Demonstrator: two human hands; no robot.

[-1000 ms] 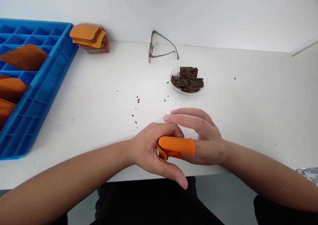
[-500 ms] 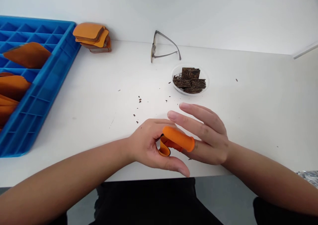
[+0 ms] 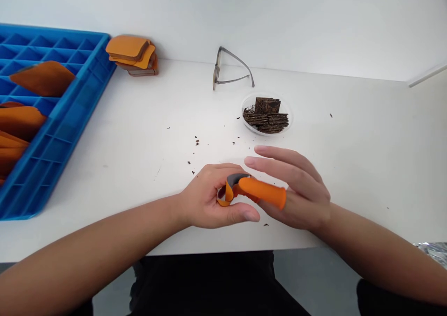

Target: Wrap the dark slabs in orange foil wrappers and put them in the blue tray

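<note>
My left hand [image 3: 209,197] is curled around an orange curled piece [image 3: 228,192] with a dark grey inner side, low over the table; its thumb points right, held away from the piece. Most of the piece is hidden inside the hand. My right hand [image 3: 302,190] comes in from the right, wearing an orange finger cot [image 3: 265,192] on the index finger. That fingertip touches the upper edge of the piece, with more orange below it, partly hidden. The other right fingers stretch out above the left hand.
Beyond my hands, a clear round dish [image 3: 246,126] holds stacked dark brown flaky squares [image 3: 268,105]. Glasses [image 3: 233,81] lie behind it. At left, a blue divided crate [image 3: 63,139] holds orange pieces [image 3: 45,78]. Stacked orange pieces [image 3: 131,50] stand beside it. Dark crumbs dot the white table [image 3: 139,120].
My right hand has shifted slightly right, and its covered index finger has drawn back along the orange piece. The dark inner side now shows more. My left thumb has moved up a little.
</note>
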